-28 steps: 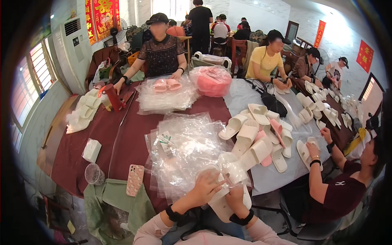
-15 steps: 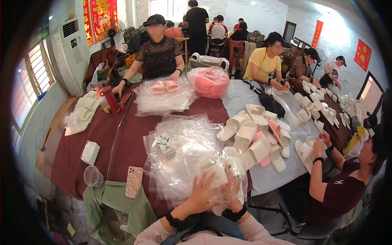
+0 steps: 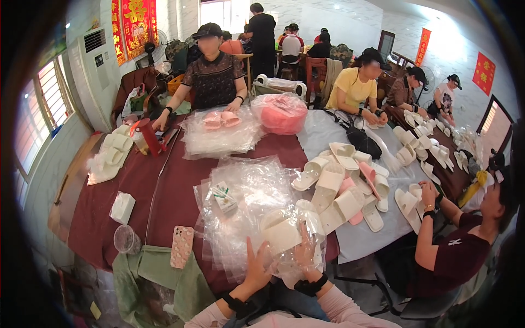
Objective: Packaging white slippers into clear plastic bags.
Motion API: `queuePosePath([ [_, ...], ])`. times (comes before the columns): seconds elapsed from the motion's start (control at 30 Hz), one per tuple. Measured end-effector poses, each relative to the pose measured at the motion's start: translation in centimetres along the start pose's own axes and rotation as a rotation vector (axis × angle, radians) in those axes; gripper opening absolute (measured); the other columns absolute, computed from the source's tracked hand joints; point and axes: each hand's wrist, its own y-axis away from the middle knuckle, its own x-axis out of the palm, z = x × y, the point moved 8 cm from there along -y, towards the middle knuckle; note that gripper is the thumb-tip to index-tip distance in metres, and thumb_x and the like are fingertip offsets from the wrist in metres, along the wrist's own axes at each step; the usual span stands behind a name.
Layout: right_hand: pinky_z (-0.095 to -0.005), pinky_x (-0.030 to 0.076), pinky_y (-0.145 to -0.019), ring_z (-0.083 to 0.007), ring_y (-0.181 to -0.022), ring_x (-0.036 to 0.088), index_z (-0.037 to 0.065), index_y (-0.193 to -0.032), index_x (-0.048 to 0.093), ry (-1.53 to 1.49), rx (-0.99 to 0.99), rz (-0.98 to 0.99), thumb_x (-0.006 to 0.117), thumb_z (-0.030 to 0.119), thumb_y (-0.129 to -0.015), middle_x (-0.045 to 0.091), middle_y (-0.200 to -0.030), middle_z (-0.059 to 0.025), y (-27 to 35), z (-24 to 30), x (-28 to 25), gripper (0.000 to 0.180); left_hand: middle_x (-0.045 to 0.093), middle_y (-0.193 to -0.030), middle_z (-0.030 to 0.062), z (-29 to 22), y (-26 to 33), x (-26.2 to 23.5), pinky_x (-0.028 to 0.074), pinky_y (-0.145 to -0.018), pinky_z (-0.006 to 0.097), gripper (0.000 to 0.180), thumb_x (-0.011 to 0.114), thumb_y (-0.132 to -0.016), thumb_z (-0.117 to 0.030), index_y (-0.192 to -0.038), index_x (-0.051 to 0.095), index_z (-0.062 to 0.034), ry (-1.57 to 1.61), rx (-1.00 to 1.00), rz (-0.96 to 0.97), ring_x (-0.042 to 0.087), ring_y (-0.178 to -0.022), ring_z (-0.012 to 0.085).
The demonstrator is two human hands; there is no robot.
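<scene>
A long work table under a maroon cloth fills a bright tiled room, with a grey cloth over its right end and people seated along the far and right sides.

At the near edge, the left hand has its fingers spread, flat against the underside of a clear plastic bag. The right hand presses on the bag's right side, fingers loosely apart; how tightly they grip cannot be told through the film. Inside the bag lies a pair of cream slippers.

Against the earlier frames, the bagged slippers have risen from the person's lap edge onto the stack of clear bags, and both hands have moved up with them.

A small green-and-white box rests on the stack. To the left lie a phone in a patterned case, a clear plastic cup and a white box. A green cloth hangs over the table's near edge. To the right, loose cream and pink slippers are heaped on the grey cloth. Farther off sits a pink bundle wrapped in plastic.
</scene>
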Motion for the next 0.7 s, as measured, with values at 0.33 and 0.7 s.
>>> queuePosePath([
  [0.33,-0.0453,0.033,-0.096,-0.0370,-0.114,0.048,0.004,-0.139,0.038,0.089,-0.004,-0.139,0.054,0.023,-0.077,0.046,-0.135,-0.0211,-1.2,-0.6,0.9,0.067,0.043,-0.134,0.0171,5.3,-0.2,3.1,0.047,-0.090,0.032,0.084,0.058,-0.090,-0.006,-0.147,-0.004,-0.0107,1.180,-0.581,-0.004,0.052,-0.111,0.0213],
  [0.7,-0.0481,0.026,-0.105,-0.0390,-0.123,0.040,0.002,-0.141,0.030,-0.061,0.124,0.240,0.056,0.023,-0.087,0.043,-0.135,-0.0226,-0.9,-1.5,4.4,0.063,0.059,-0.111,0.0089,5.6,1.9,5.5,0.050,-0.081,0.032,0.044,0.060,-0.089,-0.011,-0.129,0.043,-0.0029,1.256,-0.703,0.069,0.058,-0.098,0.0203],
])
